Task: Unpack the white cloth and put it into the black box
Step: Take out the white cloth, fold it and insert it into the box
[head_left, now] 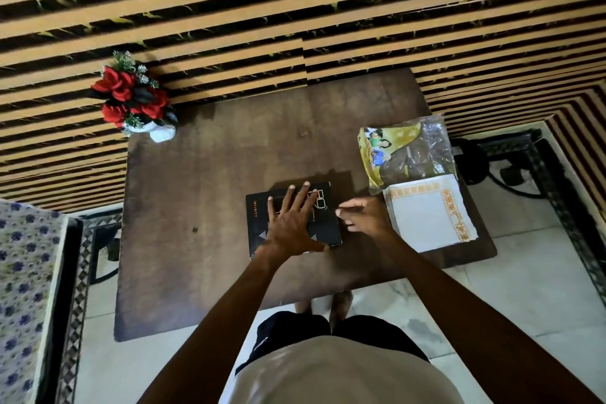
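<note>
The black box (257, 208) lies flat and closed on the brown table (203, 180), near its middle. My left hand (292, 221) rests palm down on the lid with fingers spread. My right hand (364, 215) hovers at the box's right edge, fingers loosely curled, holding nothing. The white cloth (426, 218), folded square with an orange patterned border, lies on the table just right of my right hand. The empty clear and yellow plastic wrapper (406, 149) lies behind the cloth.
A white vase of red flowers (137, 98) stands at the table's far left corner. A striped wall runs behind the table. A floral-covered bed edge (23, 289) is at the left. White floor tiles surround the table.
</note>
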`<state>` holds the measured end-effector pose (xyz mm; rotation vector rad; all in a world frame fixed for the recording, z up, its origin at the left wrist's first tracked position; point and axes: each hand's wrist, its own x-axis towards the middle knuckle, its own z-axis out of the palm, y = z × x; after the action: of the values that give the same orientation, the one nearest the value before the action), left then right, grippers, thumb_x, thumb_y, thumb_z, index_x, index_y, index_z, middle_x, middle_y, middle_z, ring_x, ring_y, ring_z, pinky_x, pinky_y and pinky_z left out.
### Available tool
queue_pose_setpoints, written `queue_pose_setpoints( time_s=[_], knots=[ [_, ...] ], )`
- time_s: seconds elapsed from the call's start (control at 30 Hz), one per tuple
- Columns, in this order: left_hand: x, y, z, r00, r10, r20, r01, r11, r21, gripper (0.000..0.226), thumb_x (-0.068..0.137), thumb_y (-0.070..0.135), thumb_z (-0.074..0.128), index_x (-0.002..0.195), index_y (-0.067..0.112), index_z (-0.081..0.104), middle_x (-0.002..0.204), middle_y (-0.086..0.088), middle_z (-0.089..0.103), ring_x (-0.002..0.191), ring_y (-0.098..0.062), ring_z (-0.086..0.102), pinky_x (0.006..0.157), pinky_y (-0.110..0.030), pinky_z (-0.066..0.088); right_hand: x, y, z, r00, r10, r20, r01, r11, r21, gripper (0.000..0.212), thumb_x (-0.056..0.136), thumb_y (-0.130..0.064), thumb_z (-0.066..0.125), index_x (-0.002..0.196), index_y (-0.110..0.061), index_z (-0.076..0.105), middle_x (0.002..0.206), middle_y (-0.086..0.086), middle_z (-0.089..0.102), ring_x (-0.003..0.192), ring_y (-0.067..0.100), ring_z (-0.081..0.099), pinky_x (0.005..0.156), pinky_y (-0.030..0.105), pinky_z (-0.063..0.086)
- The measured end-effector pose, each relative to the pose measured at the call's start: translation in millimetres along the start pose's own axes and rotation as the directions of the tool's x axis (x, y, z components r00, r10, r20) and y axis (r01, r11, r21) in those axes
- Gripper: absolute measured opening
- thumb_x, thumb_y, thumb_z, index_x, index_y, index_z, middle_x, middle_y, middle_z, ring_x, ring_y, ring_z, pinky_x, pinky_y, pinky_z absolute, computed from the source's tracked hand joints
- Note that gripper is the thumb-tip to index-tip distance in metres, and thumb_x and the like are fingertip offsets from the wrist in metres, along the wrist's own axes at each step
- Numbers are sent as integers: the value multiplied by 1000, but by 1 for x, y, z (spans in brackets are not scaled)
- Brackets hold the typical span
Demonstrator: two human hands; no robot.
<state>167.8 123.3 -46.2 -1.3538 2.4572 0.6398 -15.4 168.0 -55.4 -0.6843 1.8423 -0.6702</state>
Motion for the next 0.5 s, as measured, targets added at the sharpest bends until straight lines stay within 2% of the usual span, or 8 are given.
queue_pose_setpoints(
  time_s=[0.13,0.23,0.3,0.37,0.5],
  knots=[
    [1,2,-1,1000,-13,9,13,1000,15,128,59,74,70,153,30,-4,164,5,-13,151,-25,-16,114,-64,-8,6,-8,-2,991,-105,-79,86,972,-219,32,68,-20,81,97,-10,73,82,10,76,71,24,74,67,41,63],
    [0,2,-2,1000,-21,18,20,999,29,127,60,74,69,154,30,-5,164,6,-14,151,-24,-16,116,-66,-5,5,-19,-3,980,-173,-100,128,929,-347,32,63,-20,79,94,-12,75,84,4,77,73,17,72,73,34,61],
    [-1,1,-2,1000,-21,23,21,999,33,127,60,74,69,154,30,-4,164,5,-15,151,-25,-16,117,-65,-5,5,-20,-4,973,-183,-139,116,913,-390,26,65,-16,78,91,-15,75,86,0,76,79,17,71,76,29,59],
    [-1,1,-2,1000,-11,21,10,999,31,124,61,74,69,153,33,-1,164,4,-15,150,-26,-16,116,-66,-5,5,-14,-8,953,-226,-204,108,878,-467,23,68,-10,76,90,-17,74,90,3,76,86,22,70,79,29,57],
    [1,3,-4,999,1,35,-2,1000,29,119,62,72,71,153,37,2,164,1,-15,150,-30,-17,113,-69,-4,1,-6,-18,936,-281,-213,104,797,-595,20,82,-13,66,101,-10,70,103,12,72,97,32,66,84,33,52]
  ],
)
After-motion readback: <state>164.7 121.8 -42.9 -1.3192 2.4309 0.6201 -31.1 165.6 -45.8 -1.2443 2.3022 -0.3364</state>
